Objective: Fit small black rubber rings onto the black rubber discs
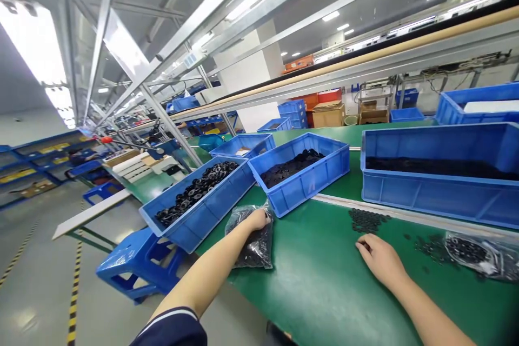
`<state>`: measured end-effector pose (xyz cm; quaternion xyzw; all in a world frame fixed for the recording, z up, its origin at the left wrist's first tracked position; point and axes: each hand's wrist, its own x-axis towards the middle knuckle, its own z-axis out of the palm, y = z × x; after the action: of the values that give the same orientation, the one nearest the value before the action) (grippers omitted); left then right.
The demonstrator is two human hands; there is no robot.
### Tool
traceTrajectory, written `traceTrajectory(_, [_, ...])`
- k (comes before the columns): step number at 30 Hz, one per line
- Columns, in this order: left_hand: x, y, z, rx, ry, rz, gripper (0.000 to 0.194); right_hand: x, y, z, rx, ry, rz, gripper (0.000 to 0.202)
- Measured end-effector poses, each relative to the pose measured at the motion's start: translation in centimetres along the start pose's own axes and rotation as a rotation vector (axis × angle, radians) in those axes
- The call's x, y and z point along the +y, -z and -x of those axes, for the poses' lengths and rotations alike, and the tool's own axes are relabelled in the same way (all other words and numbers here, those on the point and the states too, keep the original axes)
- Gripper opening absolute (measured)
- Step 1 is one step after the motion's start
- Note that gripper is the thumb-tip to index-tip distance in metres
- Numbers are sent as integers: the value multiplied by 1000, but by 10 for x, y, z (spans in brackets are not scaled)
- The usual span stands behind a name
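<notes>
My left hand (258, 219) rests at the mouth of a clear plastic bag (259, 248) of small black parts, near the table's left edge. Its fingers curl down into the bag, and their tips are hidden. On the green table (320, 259), my right hand (375, 253) has its fingers bent together; anything between them is too small to make out. Just beyond it lies a pile of small black discs (367, 220). Farther right, loose black parts (432, 248) are scattered beside a second clear bag (470, 251) with black rings inside.
A blue bin of black rings (198, 227) stands at the left, above a blue stool (133, 265). Behind the hands are a blue bin with flat black parts (312, 184) and a larger blue bin (438, 194). A metal frame (170, 132) rises at the left.
</notes>
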<state>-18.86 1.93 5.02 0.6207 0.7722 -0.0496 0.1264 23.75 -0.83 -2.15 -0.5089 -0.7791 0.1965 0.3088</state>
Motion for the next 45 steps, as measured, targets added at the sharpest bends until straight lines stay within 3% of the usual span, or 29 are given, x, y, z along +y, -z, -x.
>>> traceTrajectory(4, [-5, 8, 5, -58, -56, -54, 37, 4, -2, 0, 3, -4, -18, 28])
traceTrajectory(9, [-5, 14, 11, -34, -127, -112, 36, 5, -2, -1, 20, 0, -27, 27])
traceTrajectory(11, [-5, 15, 14, -13, -150, -122, 35, 4, -1, -1, 19, 2, -23, 28])
traceTrajectory(15, [-11, 16, 19, 48, -186, -104, 15, 3, 0, -1, 15, -9, -5, 28])
traceTrajectory(22, [-15, 14, 29, 196, -207, 57, 26, 1, 1, -1, -27, -40, 7, 30])
traceTrajectory(29, [-17, 11, 36, 373, -99, 397, 22, 0, 1, -1, -37, -57, -5, 30])
traceTrajectory(37, [-10, -4, 19, 492, 228, 1039, 18, -2, 3, 1, -31, -35, 10, 28])
traceTrajectory(41, [-6, 5, 21, 543, 302, 1283, 12, 1, 2, -1, -43, -31, 22, 25])
traceTrajectory(45, [7, 19, 35, 526, 244, 1433, 21, -2, 4, -1, -39, -51, 30, 19])
